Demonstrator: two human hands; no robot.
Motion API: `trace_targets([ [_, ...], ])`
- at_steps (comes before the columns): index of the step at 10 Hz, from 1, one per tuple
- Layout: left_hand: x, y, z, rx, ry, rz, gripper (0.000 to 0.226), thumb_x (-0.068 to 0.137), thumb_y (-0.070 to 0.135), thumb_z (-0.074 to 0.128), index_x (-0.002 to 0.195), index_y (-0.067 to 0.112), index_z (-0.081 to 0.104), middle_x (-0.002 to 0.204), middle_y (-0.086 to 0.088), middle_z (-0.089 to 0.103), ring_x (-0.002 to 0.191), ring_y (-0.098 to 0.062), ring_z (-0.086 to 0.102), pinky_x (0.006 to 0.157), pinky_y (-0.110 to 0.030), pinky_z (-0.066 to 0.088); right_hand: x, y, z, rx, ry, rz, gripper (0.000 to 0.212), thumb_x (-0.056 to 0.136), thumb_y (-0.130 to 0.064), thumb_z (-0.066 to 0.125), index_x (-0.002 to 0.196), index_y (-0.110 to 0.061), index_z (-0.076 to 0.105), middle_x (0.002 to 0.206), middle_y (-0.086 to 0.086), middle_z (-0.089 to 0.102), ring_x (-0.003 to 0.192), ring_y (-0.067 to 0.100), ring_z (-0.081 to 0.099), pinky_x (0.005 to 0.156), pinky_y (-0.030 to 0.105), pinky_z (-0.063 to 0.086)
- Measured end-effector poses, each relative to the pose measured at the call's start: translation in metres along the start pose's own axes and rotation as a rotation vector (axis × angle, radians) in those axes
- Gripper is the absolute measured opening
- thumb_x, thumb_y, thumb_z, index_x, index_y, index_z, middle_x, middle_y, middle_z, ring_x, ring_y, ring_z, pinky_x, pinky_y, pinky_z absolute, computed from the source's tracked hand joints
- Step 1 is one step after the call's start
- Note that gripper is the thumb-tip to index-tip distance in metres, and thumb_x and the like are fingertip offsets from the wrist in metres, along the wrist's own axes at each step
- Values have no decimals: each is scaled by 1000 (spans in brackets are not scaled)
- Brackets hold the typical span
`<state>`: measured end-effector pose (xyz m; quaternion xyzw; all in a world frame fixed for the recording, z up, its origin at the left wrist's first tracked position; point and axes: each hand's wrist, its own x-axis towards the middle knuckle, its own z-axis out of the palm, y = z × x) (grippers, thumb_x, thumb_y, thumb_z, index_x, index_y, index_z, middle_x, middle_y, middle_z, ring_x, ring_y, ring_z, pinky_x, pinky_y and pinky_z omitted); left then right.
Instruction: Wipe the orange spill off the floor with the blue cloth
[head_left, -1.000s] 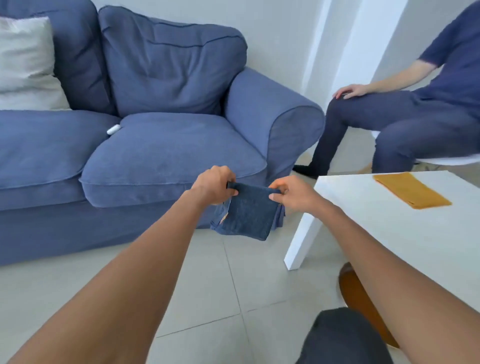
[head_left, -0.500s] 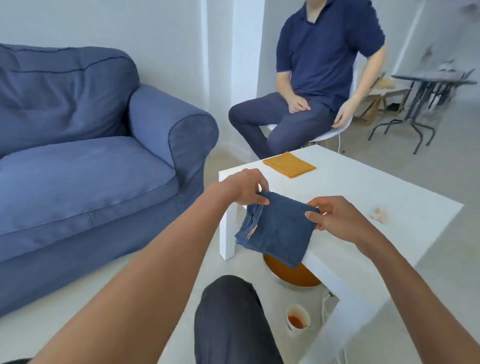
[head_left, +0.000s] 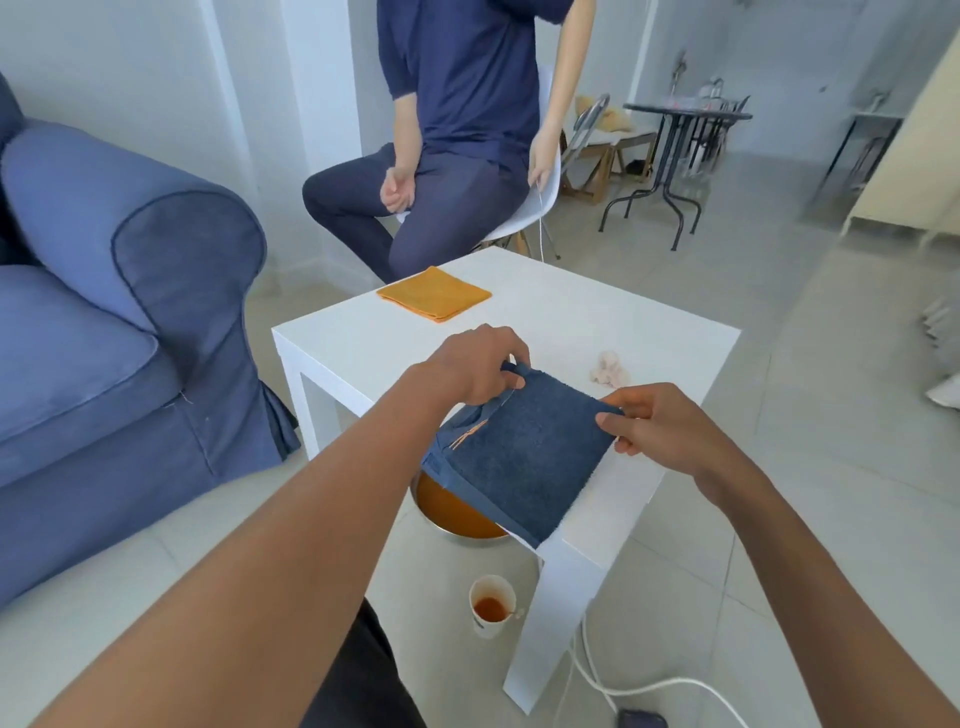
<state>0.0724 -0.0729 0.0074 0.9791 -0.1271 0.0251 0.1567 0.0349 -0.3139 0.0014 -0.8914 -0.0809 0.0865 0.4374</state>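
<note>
I hold the folded blue cloth (head_left: 524, 452) in the air with both hands, over the near edge of the white side table (head_left: 561, 322). My left hand (head_left: 475, 366) pinches its far left corner. My right hand (head_left: 649, 423) pinches its right corner. The cloth hangs down and tilts toward me, with an orange tag on its left fold. Below it on the floor sits a metal bowl (head_left: 457, 512) filled with orange liquid, partly hidden by the cloth. No orange spill on the tiles shows in this view.
A paper cup (head_left: 491, 605) with orange liquid stands on the floor by the table leg. On the table lie a folded orange cloth (head_left: 434, 293) and a crumpled tissue (head_left: 608, 369). A blue sofa (head_left: 130, 312) is left. A person (head_left: 457, 145) sits behind. White cable (head_left: 649, 688) lies right.
My view has swung right from the sofa to the table. Both hands keep hold of the blue cloth, now over the table's near edge; the bowl and cup have come into view.
</note>
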Motion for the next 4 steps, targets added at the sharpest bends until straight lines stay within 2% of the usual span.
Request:
trace_targets([
  [2,10,15,11,-66,48,11,24,96,24,57,118,21,67,124,-3,64,110,-25,59,92,-39,49,6,8,-12,-130,99,2,11,92,-20,65,89,-21,75,86,-1,71,75,14,61,64,23,44],
  [3,8,19,16,-67,79,-14,24,97,23,55,118,23,66,124,-4,65,108,-24,60,87,-34,46,10,13,-4,-314,165,-30,11,93,-22,63,98,-23,73,95,1,72,79,15,62,65,24,43],
  [4,5,14,21,-34,110,-27,33,99,31,50,131,25,56,133,-3,57,119,-24,55,95,-33,42,13,20,15,-382,214,-91,32,95,-31,61,125,-20,63,117,2,67,99,18,62,86,29,47],
])
